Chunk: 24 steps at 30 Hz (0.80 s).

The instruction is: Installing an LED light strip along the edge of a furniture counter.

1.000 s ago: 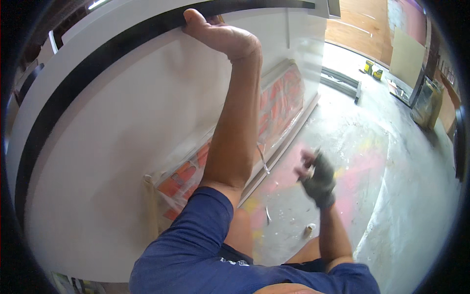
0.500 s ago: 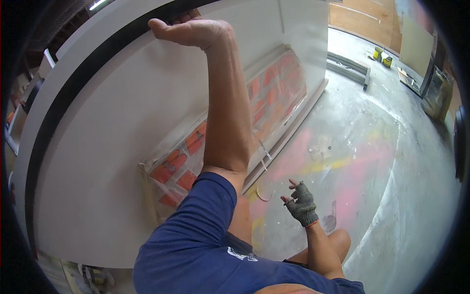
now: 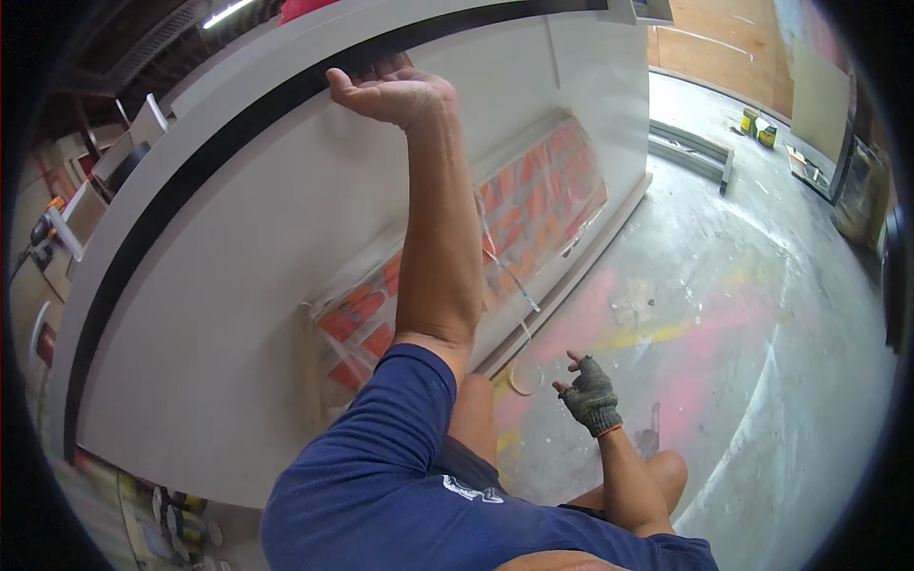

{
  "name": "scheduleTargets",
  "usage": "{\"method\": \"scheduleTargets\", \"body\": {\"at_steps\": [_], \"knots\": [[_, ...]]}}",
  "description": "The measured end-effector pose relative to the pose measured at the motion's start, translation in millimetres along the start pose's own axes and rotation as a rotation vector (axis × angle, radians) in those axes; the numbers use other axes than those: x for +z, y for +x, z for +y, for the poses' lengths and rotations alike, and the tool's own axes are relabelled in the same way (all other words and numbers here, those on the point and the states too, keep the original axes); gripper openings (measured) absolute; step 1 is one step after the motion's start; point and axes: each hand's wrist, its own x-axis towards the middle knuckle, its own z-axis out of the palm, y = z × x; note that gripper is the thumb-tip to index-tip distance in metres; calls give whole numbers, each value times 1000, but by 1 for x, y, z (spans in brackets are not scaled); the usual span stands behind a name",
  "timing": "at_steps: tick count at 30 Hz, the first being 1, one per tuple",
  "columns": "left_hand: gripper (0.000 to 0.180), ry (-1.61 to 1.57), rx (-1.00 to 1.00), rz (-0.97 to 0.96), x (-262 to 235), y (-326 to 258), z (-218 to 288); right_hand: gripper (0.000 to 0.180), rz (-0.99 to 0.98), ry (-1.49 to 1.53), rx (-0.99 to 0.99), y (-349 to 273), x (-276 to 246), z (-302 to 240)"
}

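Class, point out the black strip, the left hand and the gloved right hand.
Black strip (image 3: 195, 167): head view, on its curved stretch.
Left hand (image 3: 402, 96): head view, on the palm.
Gloved right hand (image 3: 589, 394): head view, on its middle.

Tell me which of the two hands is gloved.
The right hand, the lower one in view, wears a gray fingerless knit glove with an orange-edged cuff; the left hand, raised up at the black strip, is bare.

PLACE: workshop, by its look | FLOOR: bare grey floor (image 3: 809, 324) bearing pink and yellow paint marks (image 3: 681, 381) | STOCK: large white panel (image 3: 228, 276), upright pale board (image 3: 821, 103) | SUPPLIES: yellow-and-dark tins (image 3: 750, 122) | LIGHT: bright tube light (image 3: 229, 13) overhead
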Motion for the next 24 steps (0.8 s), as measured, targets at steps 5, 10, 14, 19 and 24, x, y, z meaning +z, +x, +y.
{"method": "scheduleTargets", "body": {"at_steps": [5,10,14,19,24], "knots": [[55,73,82,51,0,9,15,68,-10,-13,-50,3,0,5],[56,131,116,59,3,5,15,69,-41,16,-40,2,-1,7],[58,171,49,86,3,6,8,69,-37,36,-42,0,-4,5],[60,225,-30,24,-7,11,10,68,-24,33,-36,-4,-11,5],[68,291,-307,-107,-12,20,27,68,-18,82,-34,-4,-16,5]]}}
